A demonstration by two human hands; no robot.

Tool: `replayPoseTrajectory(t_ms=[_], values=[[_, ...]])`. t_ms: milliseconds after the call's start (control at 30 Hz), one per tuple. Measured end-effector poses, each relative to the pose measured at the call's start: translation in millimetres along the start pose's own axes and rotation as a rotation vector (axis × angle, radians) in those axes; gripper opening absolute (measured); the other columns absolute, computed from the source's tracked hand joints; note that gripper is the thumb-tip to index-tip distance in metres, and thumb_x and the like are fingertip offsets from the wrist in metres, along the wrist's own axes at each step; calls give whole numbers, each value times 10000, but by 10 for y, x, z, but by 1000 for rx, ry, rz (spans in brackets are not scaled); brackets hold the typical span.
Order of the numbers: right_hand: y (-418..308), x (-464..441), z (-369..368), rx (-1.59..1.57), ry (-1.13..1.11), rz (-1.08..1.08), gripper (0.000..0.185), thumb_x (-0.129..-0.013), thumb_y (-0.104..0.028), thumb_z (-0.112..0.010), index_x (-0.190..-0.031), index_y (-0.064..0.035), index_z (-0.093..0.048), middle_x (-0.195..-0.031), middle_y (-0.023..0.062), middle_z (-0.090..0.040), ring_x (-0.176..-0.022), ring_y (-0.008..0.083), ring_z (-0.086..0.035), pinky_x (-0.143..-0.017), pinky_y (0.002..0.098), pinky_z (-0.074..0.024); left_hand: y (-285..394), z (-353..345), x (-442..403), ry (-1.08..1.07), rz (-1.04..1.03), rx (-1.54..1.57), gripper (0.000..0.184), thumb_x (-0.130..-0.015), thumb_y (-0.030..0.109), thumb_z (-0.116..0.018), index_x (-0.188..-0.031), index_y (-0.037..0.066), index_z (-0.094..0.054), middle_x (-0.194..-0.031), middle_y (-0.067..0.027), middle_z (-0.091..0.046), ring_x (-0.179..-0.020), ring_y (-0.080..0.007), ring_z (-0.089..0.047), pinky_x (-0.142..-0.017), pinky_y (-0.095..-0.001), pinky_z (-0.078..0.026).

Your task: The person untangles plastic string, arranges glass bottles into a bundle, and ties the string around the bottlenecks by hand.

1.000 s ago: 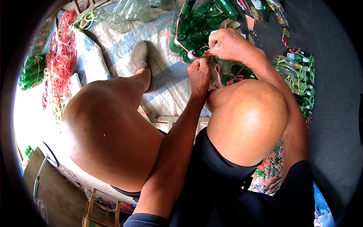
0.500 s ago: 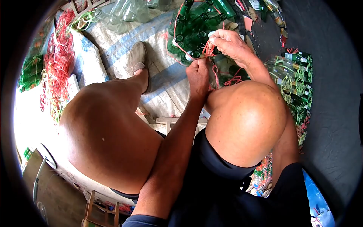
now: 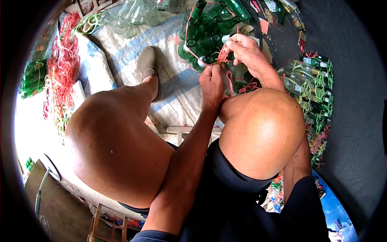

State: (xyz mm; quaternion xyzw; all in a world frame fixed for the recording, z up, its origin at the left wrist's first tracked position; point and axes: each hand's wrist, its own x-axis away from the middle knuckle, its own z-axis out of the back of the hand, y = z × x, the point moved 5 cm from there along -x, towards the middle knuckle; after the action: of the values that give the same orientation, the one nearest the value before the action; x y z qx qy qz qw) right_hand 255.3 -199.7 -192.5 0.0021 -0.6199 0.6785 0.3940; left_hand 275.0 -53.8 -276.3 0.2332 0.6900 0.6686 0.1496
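Note:
A cluster of green glass bottles [image 3: 205,26] stands upright on the sheet, with pink plastic twine [image 3: 189,45] running round their necks. At the near side of the bundle, my left hand [image 3: 212,80] is closed, pinching the twine between thumb and fingers. Just to its right and slightly higher, my right hand [image 3: 244,49] is closed on a bunch of the same twine, which gathers in loops between both hands. Loose twine hangs below, beside more dark bottles partly hidden behind my right knee.
Clear glass bottles [image 3: 141,12] lie at the top left, near a heap of pink and green twine [image 3: 63,64]. Tied rows of green bottles [image 3: 316,84] lie to the right. My shoe [image 3: 147,62] rests on the white and blue sheet [image 3: 173,80]. A wooden stool [image 3: 109,226] stands at lower left.
My right hand has shifted slightly down and to the right, its fingers curling more around the twine. My left hand has hardly moved and stays on the twine.

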Motion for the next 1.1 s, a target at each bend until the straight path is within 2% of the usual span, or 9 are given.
replayPoseTrajectory(t_ms=[100, 300, 433, 533, 633, 767, 900, 1033, 1100], values=[[-48, 10, -28, -17, -11, 53, 168, -960, -161, -574, -1054, -27, -607, -881, 61, -676, -741, 114, -618, -555, 252, -478, -17, 16, 3, -6, 35, -1, 257, -1000, 145, -551, -869, -45, -662, -748, -5, -609, -718, -82, -511, -647, -268, -441], [21, -47, -5, -218, 67, 88, 184, -952, -155, -624, -1082, -26, -608, -883, 61, -716, -625, 55, -532, -496, 211, -404, -2, 17, -14, -2, -20, -38, 258, -1001, 135, -565, -819, -34, -636, -711, 29, -572, -682, -56, -476, -605, -255, -414], [53, 1, -24, -280, 91, 151, 139, -964, -123, -640, -1082, -52, -622, -1004, 84, -734, -588, 1, -420, -515, 186, -357, 87, -6, -23, 39, -44, 21, 303, -1003, 134, -571, -737, -10, -560, -677, 53, -507, -653, -42, -425, -561, -252, -369], [84, -35, -41, -143, 167, 301, 141, -962, -61, -603, -1098, -30, -622, -1059, 104, -738, -592, 2, -422, -531, 186, -378, 6, 0, -24, 1, -25, -29, 338, -1004, 136, -573, -698, 4, -516, -663, 59, -478, -642, -40, -406, -547, -253, -351], [28, 17, -42, 94, 229, 408, 203, -954, 11, -540, -1139, -10, -621, -1066, 101, -741, -683, 50, -586, -585, 229, -474, -62, -2, -42, -12, -44, -114, 347, -1003, 133, -572, -686, 7, -507, -657, 61, -475, -637, -38, -403, -543, -252, -348], [-162, 104, -82, 581, 333, 611, 366, -920, 60, -508, -1238, -75, -627, -1096, 109, -749, -969, 246, -747, -777, 335, -575, -66, -7, -36, 2, -48, -89, 335, -1002, 127, -572, -697, -3, -522, -659, 60, -478, -641, -38, -405, -547, -251, -353], [-291, 133, -143, 805, 342, 775, 441, -892, 31, -614, -1303, -128, -622, -1089, 111, -735, -925, 301, -729, -758, 373, -581, 45, 3, -26, 44, -45, -6, 289, -1001, 125, -573, -757, -28, -598, -688, 48, -530, -663, -43, -447, -578, -245, -390], [-412, 143, -202, 894, 343, 835, 495, -826, -64, -714, -1302, -179, -638, -921, 34, -690, -801, 293, -669, -661, 398, -544, 210, 21, 9, 120, -70, 4, 263, -1003, 128, -573, -825, -42, -665, -730, 29, -598, -686, -52, -498, -613, -241, -428], [-433, 100, -215, 955, 325, 887, 510, -805, -84, -742, -1298, -169, -641, -905, 29, -681, -796, 276, -652, -669, 392, -539, 226, 33, 2, 106, -63, -17, 261, -1005, 130, -572, -837, -43, -673, -740, 21, -614, -687, -58, -510, -619, -243, -435]])
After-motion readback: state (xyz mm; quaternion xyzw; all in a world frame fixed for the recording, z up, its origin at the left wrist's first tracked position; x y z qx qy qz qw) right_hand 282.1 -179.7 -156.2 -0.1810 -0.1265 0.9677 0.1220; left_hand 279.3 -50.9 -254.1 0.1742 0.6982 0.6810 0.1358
